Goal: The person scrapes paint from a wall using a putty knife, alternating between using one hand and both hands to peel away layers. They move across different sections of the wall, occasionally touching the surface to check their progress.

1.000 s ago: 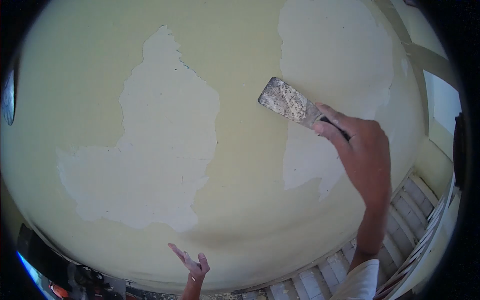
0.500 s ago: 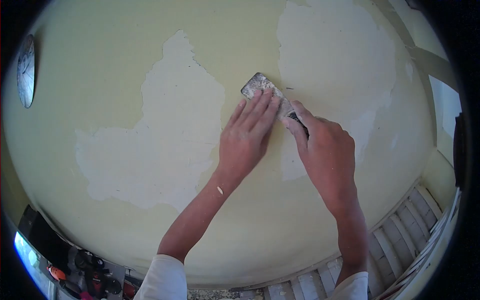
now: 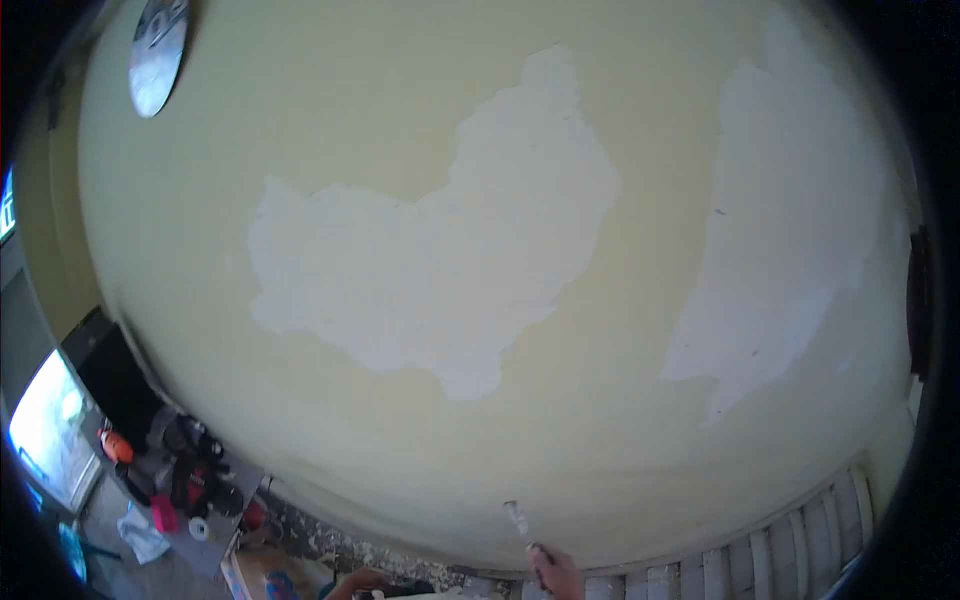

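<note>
At the bottom of the head view my right hand is closed round the dark handle of a scraper. The scraper points up and to the left, its narrow blade whitish with residue. My left hand is low at the bottom edge, left of the right hand and apart from the scraper. Its fingers are too small and cut off to make out. Behind both rises a pale yellow wall with a large, ragged white patch in the middle and another white patch on the right.
A round clock hangs at upper left. Black equipment, an orange object, a pink object and a roll of tape are at lower left. A cardboard box sits nearby. Whitish slats run along the lower right.
Both hands have come down from the wall to the bottom of the view. My left hand has left the scraper blade; my right hand keeps the scraper. The view has turned left and downward.
</note>
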Demonstrator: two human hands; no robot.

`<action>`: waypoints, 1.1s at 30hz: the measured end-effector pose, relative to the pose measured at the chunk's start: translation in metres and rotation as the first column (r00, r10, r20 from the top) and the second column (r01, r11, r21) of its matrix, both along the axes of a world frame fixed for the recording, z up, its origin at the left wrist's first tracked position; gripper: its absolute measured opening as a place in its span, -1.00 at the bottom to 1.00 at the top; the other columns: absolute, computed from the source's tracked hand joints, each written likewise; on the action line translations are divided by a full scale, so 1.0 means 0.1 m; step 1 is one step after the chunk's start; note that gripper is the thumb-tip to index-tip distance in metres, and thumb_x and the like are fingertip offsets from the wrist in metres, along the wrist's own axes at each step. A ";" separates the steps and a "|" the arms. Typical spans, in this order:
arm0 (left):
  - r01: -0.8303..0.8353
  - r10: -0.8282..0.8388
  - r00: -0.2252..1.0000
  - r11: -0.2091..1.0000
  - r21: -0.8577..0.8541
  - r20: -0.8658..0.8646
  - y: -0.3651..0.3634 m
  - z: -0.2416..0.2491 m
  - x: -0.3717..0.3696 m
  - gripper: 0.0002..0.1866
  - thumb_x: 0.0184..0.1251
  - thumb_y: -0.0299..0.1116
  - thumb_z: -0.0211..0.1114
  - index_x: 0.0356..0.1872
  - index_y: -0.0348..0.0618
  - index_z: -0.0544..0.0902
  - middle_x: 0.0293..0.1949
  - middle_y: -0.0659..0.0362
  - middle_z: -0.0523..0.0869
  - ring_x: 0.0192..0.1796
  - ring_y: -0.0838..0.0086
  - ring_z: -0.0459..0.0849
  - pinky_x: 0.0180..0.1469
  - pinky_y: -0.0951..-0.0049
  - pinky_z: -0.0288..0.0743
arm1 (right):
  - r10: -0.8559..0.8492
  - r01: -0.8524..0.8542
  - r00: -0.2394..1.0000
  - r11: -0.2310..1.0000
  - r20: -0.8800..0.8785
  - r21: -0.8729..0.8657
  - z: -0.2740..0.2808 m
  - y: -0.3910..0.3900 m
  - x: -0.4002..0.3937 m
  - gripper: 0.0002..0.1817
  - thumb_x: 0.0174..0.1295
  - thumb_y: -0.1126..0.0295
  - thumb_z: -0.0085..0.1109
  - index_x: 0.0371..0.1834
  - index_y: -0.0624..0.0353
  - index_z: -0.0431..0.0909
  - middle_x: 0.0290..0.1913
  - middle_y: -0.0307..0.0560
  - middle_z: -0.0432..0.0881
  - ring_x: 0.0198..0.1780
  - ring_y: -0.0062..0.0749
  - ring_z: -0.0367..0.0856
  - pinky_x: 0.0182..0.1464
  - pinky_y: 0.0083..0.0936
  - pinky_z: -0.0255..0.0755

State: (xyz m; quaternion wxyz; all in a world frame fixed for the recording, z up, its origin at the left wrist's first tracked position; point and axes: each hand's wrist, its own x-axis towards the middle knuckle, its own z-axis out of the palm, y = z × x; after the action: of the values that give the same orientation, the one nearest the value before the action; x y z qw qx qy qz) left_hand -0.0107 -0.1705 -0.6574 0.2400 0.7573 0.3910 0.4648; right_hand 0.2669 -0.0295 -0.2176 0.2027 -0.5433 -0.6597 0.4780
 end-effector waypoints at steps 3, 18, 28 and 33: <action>-0.454 0.318 0.891 0.622 -0.638 -0.325 -0.85 0.03 -0.24 -0.60 0.26 -0.10 0.06 0.05 -0.04 0.54 -0.01 0.18 0.61 0.01 0.41 0.59 -0.10 0.31 0.48 | 0.228 -0.243 0.969 0.949 -0.095 -0.200 0.05 -0.33 -0.23 -0.46 0.10 0.20 0.24 0.11 0.26 0.40 -0.36 -0.14 0.56 -0.44 -0.57 0.48 -0.40 -0.59 0.38; -0.259 -0.050 0.927 0.632 -0.730 -0.372 -0.41 -0.12 -0.12 -0.52 0.15 -0.10 0.08 0.03 -0.19 0.46 0.00 -0.08 0.56 0.00 0.06 0.55 0.01 0.18 0.43 | 0.224 -0.207 0.940 0.974 -0.256 0.090 -0.27 -0.67 -0.82 -0.51 0.12 0.46 0.17 0.16 0.19 0.35 -0.27 -0.20 0.52 -0.51 -0.73 0.37 -0.50 -0.75 0.28; 0.250 0.349 0.594 0.776 -0.578 0.725 0.75 3.37 0.22 -0.43 0.34 0.08 -0.02 0.05 -0.28 0.47 -0.03 0.12 0.57 -0.01 0.57 0.51 0.06 0.46 0.39 | 0.278 -0.191 0.934 0.918 -0.222 0.347 -0.24 -0.49 -0.69 -0.54 0.12 0.45 0.18 0.12 0.23 0.38 -0.22 -0.18 0.51 -0.50 -0.73 0.36 -0.52 -0.74 0.28; 0.251 0.400 0.422 0.811 -0.529 0.814 0.87 3.99 0.30 -0.48 0.38 0.01 -0.05 -0.05 -0.34 0.49 -0.16 0.09 0.64 -0.08 0.44 0.61 0.05 0.40 0.44 | 0.170 -0.129 0.969 0.967 -0.178 0.219 -0.09 -0.43 -0.77 -0.57 0.12 0.38 0.20 0.07 0.28 0.42 -0.33 -0.22 0.53 -0.55 -0.75 0.34 -0.55 -0.74 0.26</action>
State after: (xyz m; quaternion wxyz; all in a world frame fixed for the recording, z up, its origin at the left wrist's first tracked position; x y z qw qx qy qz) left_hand 0.0190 -0.0831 -0.2583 0.6065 0.2550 0.3561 0.6636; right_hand 0.1900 -0.0730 -0.2266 0.2849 -0.4184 -0.7218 0.4720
